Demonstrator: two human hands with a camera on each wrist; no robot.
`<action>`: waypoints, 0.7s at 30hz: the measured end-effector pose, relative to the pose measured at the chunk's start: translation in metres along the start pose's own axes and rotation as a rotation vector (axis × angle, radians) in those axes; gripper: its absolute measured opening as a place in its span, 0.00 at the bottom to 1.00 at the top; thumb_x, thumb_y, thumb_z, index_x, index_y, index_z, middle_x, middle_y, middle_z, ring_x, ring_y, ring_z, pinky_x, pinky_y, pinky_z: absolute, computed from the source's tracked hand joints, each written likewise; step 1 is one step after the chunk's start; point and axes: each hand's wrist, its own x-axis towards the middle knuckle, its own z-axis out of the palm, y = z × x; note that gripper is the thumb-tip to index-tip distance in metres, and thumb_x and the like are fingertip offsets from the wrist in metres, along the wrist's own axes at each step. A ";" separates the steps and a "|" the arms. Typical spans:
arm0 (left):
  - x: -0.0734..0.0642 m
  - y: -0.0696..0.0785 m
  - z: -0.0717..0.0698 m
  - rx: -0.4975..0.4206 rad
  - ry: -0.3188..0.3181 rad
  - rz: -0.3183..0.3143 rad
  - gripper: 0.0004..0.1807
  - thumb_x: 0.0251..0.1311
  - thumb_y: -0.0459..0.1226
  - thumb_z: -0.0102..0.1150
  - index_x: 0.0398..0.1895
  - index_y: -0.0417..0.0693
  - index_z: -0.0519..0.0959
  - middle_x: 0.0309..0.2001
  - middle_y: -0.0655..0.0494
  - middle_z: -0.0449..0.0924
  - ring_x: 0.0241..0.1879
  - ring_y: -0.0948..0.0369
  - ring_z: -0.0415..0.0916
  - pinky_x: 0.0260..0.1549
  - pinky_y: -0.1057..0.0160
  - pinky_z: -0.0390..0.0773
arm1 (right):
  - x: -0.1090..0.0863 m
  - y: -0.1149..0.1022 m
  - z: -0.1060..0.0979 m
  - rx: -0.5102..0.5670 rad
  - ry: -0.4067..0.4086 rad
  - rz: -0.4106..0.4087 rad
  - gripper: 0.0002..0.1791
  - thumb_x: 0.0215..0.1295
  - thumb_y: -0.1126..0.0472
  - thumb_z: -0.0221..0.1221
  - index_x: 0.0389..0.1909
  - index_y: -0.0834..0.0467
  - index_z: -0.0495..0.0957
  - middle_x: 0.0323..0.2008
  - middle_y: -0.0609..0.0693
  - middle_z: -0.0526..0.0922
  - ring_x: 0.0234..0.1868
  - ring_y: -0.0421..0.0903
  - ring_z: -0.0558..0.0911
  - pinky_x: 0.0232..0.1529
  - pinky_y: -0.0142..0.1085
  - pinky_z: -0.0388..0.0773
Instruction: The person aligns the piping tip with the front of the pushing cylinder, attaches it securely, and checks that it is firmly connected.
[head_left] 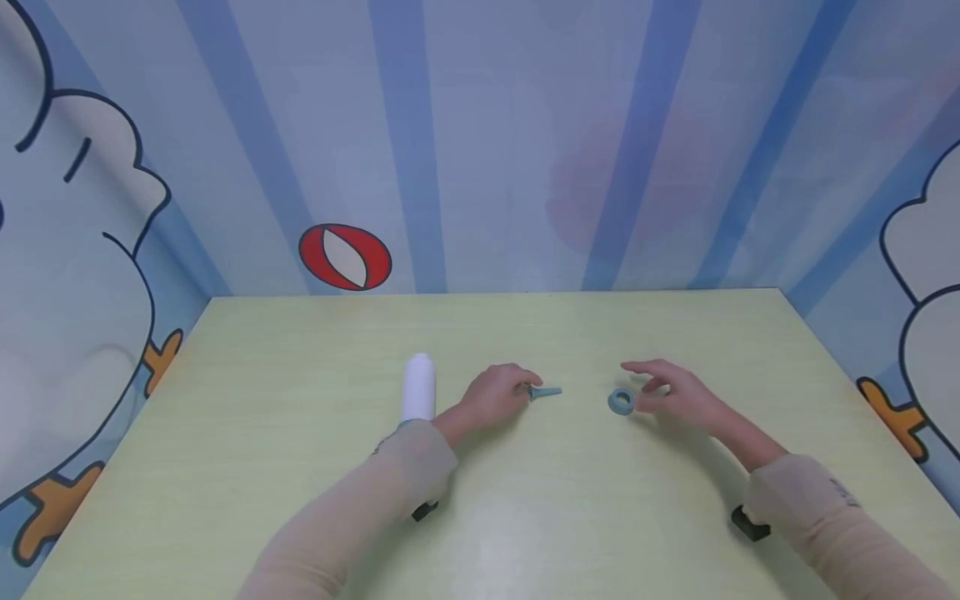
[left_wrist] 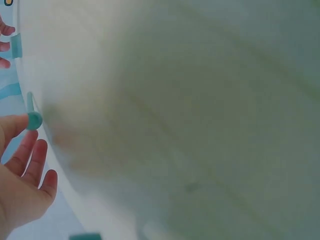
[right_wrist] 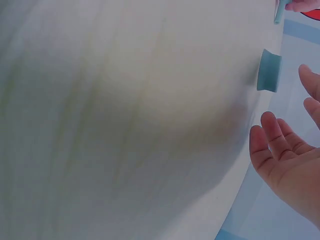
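The left hand [head_left: 495, 393] pinches the pointed piece [head_left: 546, 392]; the right hand [head_left: 677, 398], fingers apart, could, by brushing, push the ring [head_left: 618, 409] leftward.

Left wrist view crops left hand [left_wrist: 22, 192]; white cylinder [head_left: 418, 387] partly behind sleeve [head_left: 356, 508].

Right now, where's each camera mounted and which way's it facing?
Head: on the head, forward-down at the table; left hand, right hand, sleeves show.
Left wrist: on that wrist, toward left hand, tapered piece; right fingers at edge.
Right wrist: on that wrist, toward right hand, ring; left fingers in corner.
Wrist views share ring and tapered piece.
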 end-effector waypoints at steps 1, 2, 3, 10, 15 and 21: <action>0.000 0.000 0.001 0.009 0.007 -0.003 0.16 0.55 0.31 0.50 0.46 0.51 0.78 0.45 0.56 0.79 0.47 0.60 0.74 0.43 0.64 0.73 | 0.001 0.000 0.001 0.007 -0.009 0.010 0.31 0.52 0.61 0.61 0.59 0.61 0.64 0.55 0.63 0.67 0.44 0.55 0.75 0.37 0.35 0.73; 0.001 0.001 0.003 0.018 0.016 -0.008 0.15 0.55 0.31 0.51 0.45 0.51 0.78 0.45 0.56 0.79 0.46 0.60 0.75 0.42 0.64 0.73 | 0.001 0.000 0.003 0.013 -0.016 0.017 0.31 0.52 0.61 0.61 0.59 0.61 0.64 0.54 0.63 0.68 0.44 0.54 0.75 0.37 0.35 0.73; 0.001 0.001 0.004 0.026 0.026 -0.011 0.15 0.55 0.31 0.51 0.45 0.51 0.79 0.44 0.56 0.80 0.45 0.61 0.75 0.40 0.65 0.74 | 0.002 0.000 0.004 0.019 -0.022 0.026 0.32 0.52 0.62 0.61 0.59 0.61 0.64 0.54 0.63 0.68 0.43 0.53 0.75 0.37 0.35 0.73; 0.000 0.000 0.008 0.061 0.091 -0.027 0.11 0.54 0.33 0.54 0.40 0.53 0.81 0.38 0.57 0.81 0.39 0.62 0.77 0.31 0.68 0.73 | 0.003 -0.003 0.009 0.007 -0.050 0.082 0.32 0.51 0.60 0.62 0.58 0.61 0.65 0.50 0.65 0.69 0.40 0.49 0.74 0.34 0.35 0.72; 0.001 -0.002 0.011 0.060 0.103 -0.038 0.09 0.54 0.35 0.55 0.37 0.53 0.82 0.37 0.59 0.81 0.38 0.63 0.77 0.32 0.69 0.73 | 0.005 -0.005 0.010 -0.015 -0.049 0.071 0.31 0.50 0.60 0.63 0.57 0.63 0.66 0.47 0.64 0.70 0.37 0.48 0.74 0.33 0.35 0.72; 0.001 -0.002 0.011 0.058 0.130 -0.014 0.08 0.55 0.36 0.56 0.35 0.54 0.83 0.37 0.61 0.82 0.39 0.63 0.78 0.36 0.67 0.74 | 0.007 -0.004 0.012 -0.046 -0.060 0.066 0.30 0.49 0.61 0.63 0.56 0.63 0.68 0.42 0.60 0.72 0.33 0.45 0.72 0.31 0.34 0.71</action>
